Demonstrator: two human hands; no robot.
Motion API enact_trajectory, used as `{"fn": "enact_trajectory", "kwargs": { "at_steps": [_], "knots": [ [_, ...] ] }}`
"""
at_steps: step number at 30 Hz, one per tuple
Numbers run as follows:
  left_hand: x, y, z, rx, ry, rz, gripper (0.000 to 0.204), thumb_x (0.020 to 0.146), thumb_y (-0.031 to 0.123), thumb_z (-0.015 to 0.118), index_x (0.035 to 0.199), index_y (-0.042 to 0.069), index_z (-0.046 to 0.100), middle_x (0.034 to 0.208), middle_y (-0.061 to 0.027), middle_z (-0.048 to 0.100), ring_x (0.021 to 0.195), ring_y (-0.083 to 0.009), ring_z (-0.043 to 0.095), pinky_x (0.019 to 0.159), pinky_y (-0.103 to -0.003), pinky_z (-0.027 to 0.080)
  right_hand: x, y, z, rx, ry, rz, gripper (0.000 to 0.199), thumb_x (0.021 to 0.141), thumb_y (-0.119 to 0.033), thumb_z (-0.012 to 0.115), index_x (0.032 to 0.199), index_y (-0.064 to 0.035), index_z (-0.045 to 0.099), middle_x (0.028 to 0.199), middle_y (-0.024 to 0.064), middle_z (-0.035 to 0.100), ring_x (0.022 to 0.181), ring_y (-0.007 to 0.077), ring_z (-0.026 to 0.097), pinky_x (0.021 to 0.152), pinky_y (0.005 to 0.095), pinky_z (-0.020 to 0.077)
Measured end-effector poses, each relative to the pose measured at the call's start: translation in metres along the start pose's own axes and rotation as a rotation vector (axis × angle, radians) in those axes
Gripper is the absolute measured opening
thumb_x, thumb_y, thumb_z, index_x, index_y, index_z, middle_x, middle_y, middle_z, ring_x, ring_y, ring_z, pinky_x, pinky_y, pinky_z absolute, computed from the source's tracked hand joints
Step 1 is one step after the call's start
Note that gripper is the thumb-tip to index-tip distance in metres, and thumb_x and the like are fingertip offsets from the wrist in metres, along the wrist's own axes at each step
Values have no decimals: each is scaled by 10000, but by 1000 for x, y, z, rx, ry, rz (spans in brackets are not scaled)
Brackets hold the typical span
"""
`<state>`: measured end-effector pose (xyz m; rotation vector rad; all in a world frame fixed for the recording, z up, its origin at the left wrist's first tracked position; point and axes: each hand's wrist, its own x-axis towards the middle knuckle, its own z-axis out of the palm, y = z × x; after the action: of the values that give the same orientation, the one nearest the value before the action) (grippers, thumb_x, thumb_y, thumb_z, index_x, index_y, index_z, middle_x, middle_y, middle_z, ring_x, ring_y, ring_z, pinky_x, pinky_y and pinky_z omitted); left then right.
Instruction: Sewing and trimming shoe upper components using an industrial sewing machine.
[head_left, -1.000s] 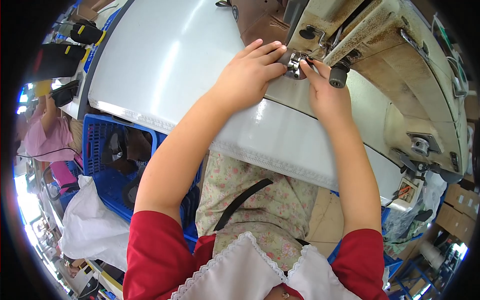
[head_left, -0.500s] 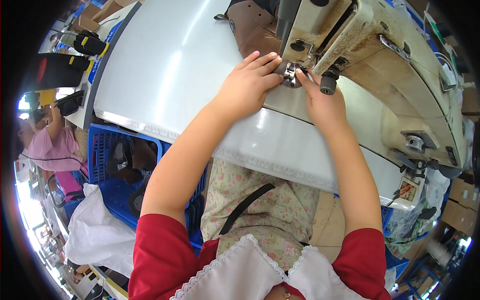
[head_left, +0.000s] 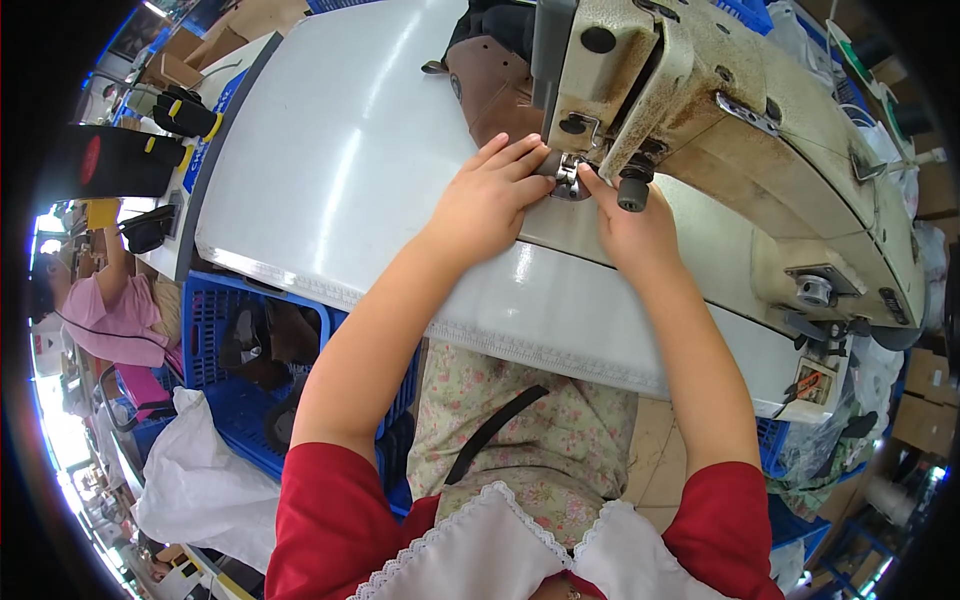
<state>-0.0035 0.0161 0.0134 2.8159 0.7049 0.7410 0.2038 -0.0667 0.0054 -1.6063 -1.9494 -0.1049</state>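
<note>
A brown shoe upper (head_left: 492,92) with a dark lining lies on the sewing machine's (head_left: 690,95) bed, partly behind the machine head. My left hand (head_left: 485,205) rests flat at its near edge, fingers stretched out and slightly apart, the tips beside the metal presser foot (head_left: 570,176). From the other side, my right hand (head_left: 637,225) reaches in under the machine head. One of its digits points straight at the presser foot; a dark knob (head_left: 633,192) partly covers the others. The needle point and the material right under the foot are too small to make out.
The white table (head_left: 300,150) has a ruler strip along its front edge. Blue baskets (head_left: 205,330) with dark and brown pieces stand below left, beside a white sack (head_left: 205,480). Orange-handled snips (head_left: 803,385) lie at the right. A co-worker in pink (head_left: 115,310) sits far left.
The whole view has shifted, so the machine, upper and hands appear slightly lower and farther left. Both hands keep their places beside the presser foot.
</note>
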Motion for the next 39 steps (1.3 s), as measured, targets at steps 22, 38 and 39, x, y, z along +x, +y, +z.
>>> {"fn": "enact_trajectory", "kwargs": {
  "at_steps": [22,38,39],
  "knots": [
    [26,-19,-49,380,-288,393,401,851,111,547,1240,37,609,1301,-68,602,1276,-212,506,1140,-368,353,-55,-36,-118,165,235,-15,265,748,10,628,985,-57,727,1016,126,687,885,296,650,804,374,534],
    [30,-25,-47,618,-303,561,445,850,130,561,1285,36,588,1202,-39,633,1181,-201,544,1101,-338,376,-170,209,-337,372,744,1213,774,950,-632,483,1273,62,593,1248,197,637,1139,262,628,1007,333,455],
    [36,-20,-41,596,-285,589,445,850,130,561,1285,36,588,1202,-39,633,1181,-201,544,1101,-338,376,-177,232,-363,343,693,1200,812,931,-666,479,1224,78,622,1215,207,654,1148,264,623,999,333,453]
  ]
}}
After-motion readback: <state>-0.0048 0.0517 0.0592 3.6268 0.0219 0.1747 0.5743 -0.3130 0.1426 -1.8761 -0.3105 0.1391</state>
